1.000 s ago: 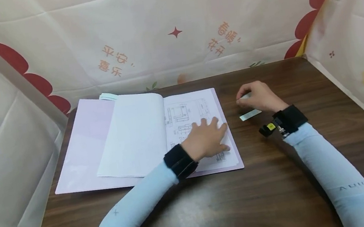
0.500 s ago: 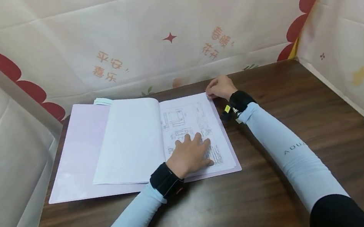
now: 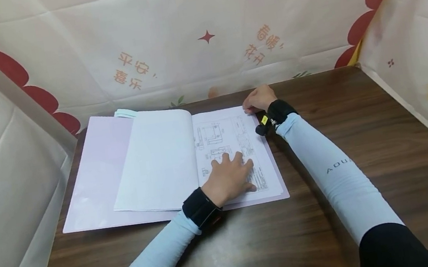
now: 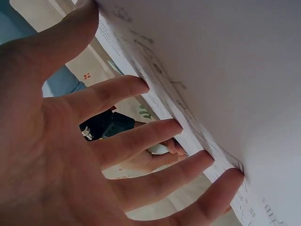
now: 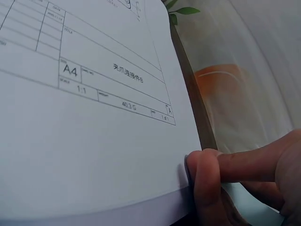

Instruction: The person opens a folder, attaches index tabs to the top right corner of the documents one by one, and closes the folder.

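Note:
A lilac folder lies spread on the table, with blank white pages folded over to its left. On its right side is a drawing sheet with printed line drawings and a title block. My left hand rests on this sheet, fingers spread and fingertips pressing the paper. At the sheet's upper right corner, my right hand pinches the paper edge between thumb and curled fingers. Inside that hand, a pale green strip shows partly, mostly covered by the fingers.
Pale green paper edges stick out behind the folded pages at the top. The dark wood table extends in front and to the right. A printed cloth hangs along the back, with more cloth at both sides.
My right hand has moved left from the pale green strips on the table to the sheet's upper corner. No strip shows on the table now. My left hand has slid slightly toward me.

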Tool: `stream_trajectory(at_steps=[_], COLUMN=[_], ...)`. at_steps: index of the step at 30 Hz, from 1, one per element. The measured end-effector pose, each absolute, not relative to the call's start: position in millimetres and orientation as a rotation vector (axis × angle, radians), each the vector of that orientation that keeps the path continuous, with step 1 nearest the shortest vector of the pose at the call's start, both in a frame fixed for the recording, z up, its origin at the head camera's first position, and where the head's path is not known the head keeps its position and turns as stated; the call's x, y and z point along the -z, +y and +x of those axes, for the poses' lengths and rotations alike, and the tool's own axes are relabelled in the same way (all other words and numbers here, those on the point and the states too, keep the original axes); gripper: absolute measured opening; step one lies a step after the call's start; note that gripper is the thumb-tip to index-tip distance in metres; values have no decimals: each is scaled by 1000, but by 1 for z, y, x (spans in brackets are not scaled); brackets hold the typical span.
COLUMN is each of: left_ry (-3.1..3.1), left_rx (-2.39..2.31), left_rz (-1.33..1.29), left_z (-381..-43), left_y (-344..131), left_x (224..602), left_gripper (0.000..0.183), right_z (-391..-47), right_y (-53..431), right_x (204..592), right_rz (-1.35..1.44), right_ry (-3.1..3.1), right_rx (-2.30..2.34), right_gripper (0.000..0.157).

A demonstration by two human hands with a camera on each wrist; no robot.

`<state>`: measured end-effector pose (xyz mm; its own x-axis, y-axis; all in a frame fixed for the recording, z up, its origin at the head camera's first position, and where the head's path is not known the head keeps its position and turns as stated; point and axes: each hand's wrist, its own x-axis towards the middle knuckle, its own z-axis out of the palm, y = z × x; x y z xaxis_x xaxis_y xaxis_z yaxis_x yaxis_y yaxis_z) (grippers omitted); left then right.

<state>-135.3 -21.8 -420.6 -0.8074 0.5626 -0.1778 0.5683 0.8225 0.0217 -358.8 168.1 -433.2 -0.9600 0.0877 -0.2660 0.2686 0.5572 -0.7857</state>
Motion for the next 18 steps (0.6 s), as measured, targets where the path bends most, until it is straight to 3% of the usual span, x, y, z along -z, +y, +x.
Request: stream_trajectory(at_steps=[10, 15, 18], left_ry=[2834, 2833, 2831], left_rx=[83, 79, 71], left_rz=[905, 903, 900], left_z=[-135, -135, -134], left_y=[-18, -19, -22], left_x=[419, 419, 420], left_gripper=[71, 71, 71], right_z=[-360, -363, -366], right_y=[170, 169, 166], right_x=[431, 430, 429], right_rz=[279, 193, 169], right_ry=[2567, 2766, 2902], right_rx=[1424, 1098, 782], right_gripper=[19, 21, 34])
